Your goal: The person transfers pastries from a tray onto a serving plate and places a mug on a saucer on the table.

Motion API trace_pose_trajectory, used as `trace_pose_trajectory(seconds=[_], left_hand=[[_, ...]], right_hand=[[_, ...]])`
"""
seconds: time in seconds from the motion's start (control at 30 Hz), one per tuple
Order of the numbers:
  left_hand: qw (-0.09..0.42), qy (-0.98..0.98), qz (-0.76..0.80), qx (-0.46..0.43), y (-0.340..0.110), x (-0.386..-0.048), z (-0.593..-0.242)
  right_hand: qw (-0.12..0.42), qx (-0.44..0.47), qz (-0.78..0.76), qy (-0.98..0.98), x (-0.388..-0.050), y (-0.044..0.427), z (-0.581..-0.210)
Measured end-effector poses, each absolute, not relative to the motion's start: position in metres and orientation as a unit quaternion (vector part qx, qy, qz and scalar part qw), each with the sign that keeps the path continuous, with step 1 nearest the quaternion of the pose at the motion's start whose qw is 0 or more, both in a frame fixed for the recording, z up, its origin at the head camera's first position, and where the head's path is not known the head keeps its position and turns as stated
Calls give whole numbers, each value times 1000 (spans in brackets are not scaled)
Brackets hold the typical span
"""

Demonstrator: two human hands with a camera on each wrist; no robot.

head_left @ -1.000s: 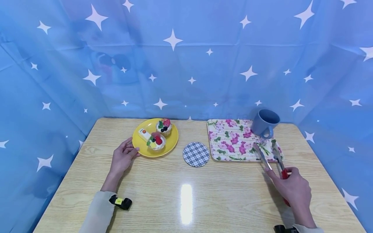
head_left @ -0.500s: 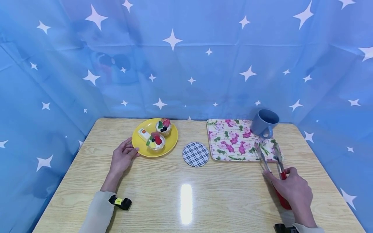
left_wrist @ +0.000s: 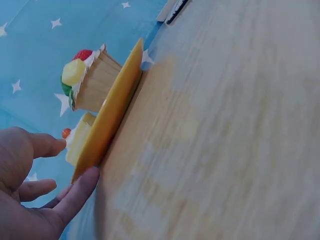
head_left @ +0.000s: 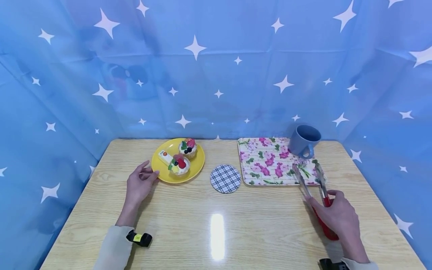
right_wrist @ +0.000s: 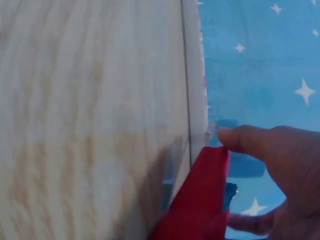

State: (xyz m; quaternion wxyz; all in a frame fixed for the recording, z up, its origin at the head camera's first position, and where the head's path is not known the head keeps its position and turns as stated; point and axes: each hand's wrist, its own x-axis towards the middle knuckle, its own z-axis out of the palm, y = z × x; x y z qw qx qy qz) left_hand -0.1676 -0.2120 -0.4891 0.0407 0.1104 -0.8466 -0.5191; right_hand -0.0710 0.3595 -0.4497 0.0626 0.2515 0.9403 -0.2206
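Note:
My left hand (head_left: 139,185) lies beside the yellow plate (head_left: 162,174), its thumb touching the rim. In the left wrist view, one fingertip meets the plate's edge and the other fingers stand apart from it. The plate carries two fruit-topped cupcakes (head_left: 179,165) (head_left: 187,147) and a small pale cake slice (head_left: 165,157). My right hand (head_left: 339,215) holds a pair of red-handled metal tongs (head_left: 325,225). Their arms are spread, tips over the front right of the floral tray (head_left: 254,159). In the right wrist view, only the red handle (right_wrist: 200,195) shows clearly.
A blue mug (head_left: 303,141) stands at the tray's back right corner, handle toward the front. Between plate and tray lies a round checked coaster (head_left: 225,179). A blue star-patterned curtain (head_left: 216,75) borders the wooden table (head_left: 182,232) at the back and sides.
The tongs have turned slightly in my right hand, so more of the red handle shows. My left fingers have come slightly away from the plate's rim. The head view has shifted a little.

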Motion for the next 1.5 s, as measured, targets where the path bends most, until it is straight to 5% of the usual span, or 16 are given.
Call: trace_pose_trajectory(seconds=[0.43, 0.93, 1.5], left_hand=[[120, -859, -493, 71, -197, -154, -460], [105, -863, -490, -61, -163, -138, -438], [25, -856, -502, -123, -106, -125, -441]], right_hand=[[28, 175, -274, 945, -74, 365, -436], [-40, 96, -303, 947, -96, 373, -418], [-24, 98, -379, 920, -142, 375, -407]])
